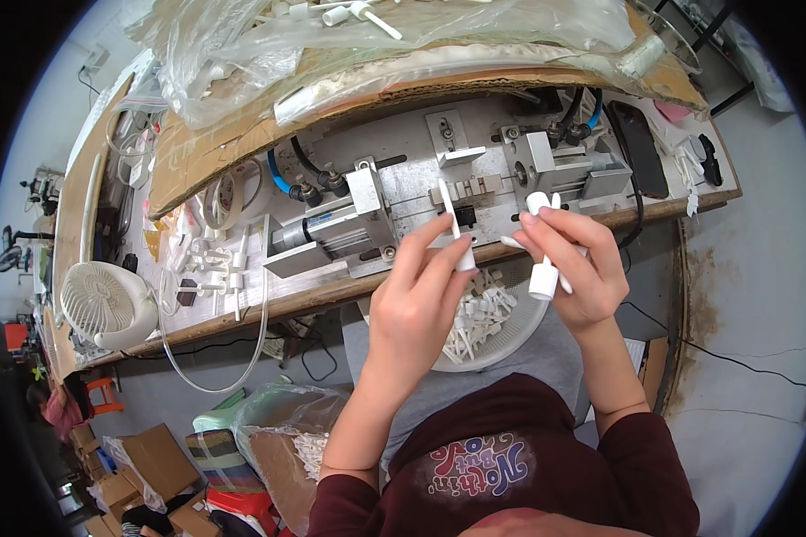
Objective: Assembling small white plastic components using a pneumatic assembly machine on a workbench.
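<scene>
A white plastic stick with a cap-like lower end (450, 204) is pinched between the thumb and fingers of my left hand (412, 300), its thin tip pointing up and away. My right hand (584, 268) is closed around several similar white capped sticks (543, 281), which jut out between the fingers at different angles. Just beyond both hands, a small slotted metal holder (470, 190) sits on the bench between two pneumatic clamps, the left clamp (336, 231) and the right clamp (569, 168). Under my hands, a white basket (530, 315) on my lap holds many white plastic pieces (482, 320).
A cardboard sheet (215, 148) with clear plastic and more white pieces covers the bench's far side. A small white fan (107, 306) and loose white parts (219, 277) are at left. A black phone (638, 148) lies at right. Blue and black air hoses run to the clamps.
</scene>
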{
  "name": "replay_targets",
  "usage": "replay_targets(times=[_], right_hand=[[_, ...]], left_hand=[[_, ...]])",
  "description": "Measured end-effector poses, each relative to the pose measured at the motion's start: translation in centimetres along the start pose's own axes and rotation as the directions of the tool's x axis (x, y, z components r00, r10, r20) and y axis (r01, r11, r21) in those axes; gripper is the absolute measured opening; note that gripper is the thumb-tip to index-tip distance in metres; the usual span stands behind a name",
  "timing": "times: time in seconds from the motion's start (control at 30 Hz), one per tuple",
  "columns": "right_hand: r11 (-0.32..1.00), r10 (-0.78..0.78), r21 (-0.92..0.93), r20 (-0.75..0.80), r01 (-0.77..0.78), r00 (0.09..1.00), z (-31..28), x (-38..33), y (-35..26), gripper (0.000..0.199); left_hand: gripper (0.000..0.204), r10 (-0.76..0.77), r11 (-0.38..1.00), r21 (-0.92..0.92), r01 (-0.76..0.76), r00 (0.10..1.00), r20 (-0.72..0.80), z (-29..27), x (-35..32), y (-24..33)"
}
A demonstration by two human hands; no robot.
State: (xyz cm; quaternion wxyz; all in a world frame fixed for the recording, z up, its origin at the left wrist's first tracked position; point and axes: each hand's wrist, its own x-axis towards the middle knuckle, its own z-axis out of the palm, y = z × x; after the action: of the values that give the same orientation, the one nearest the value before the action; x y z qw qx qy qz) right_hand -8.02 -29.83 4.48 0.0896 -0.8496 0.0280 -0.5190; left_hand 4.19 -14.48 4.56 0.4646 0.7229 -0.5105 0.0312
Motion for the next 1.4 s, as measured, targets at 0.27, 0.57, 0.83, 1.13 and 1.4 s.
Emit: replay_targets(times=[0.27, 0.57, 0.83, 1.13, 1.4], right_hand=[[1.000, 0.030, -0.005, 0.046, -0.030, 0.998, -0.2, -1.1, -0.6, 0.039], [0.997, -0.056, -0.049, 0.172, 0.065, 0.983, -0.1, -1.7, 0.0, 0.042], [0.998, -0.046, 0.040, 0.087, 0.043, 0.995, 1.7, -2.0, -0.8, 0.047], [0.995, 0.085, 0.058, 0.004, -0.085, 0.996, 0.5, -0.8, -0.2, 0.037], [0.242, 0.755, 0.620, 0.363, -0.747, 0.546, -1.7, -0.2, -2.0, 0.027]], left_hand=[[0.028, 0.119, 0.938, 0.314, -0.144, 0.988, 0.097, 0.9, 1.7, -0.8], [0.034, 0.102, 0.992, 0.066, -0.106, 0.992, 0.072, 0.3, 1.4, -1.6], [0.035, 0.075, 0.892, -0.451, -0.005, 0.988, 0.137, -1.0, 1.0, 0.9], [0.033, 0.108, 0.994, 0.027, -0.107, 0.993, -0.038, 0.0, 0.7, -0.4], [0.028, 0.199, 0.904, 0.365, -0.221, 0.975, 0.098, 1.0, 1.6, -1.4]])
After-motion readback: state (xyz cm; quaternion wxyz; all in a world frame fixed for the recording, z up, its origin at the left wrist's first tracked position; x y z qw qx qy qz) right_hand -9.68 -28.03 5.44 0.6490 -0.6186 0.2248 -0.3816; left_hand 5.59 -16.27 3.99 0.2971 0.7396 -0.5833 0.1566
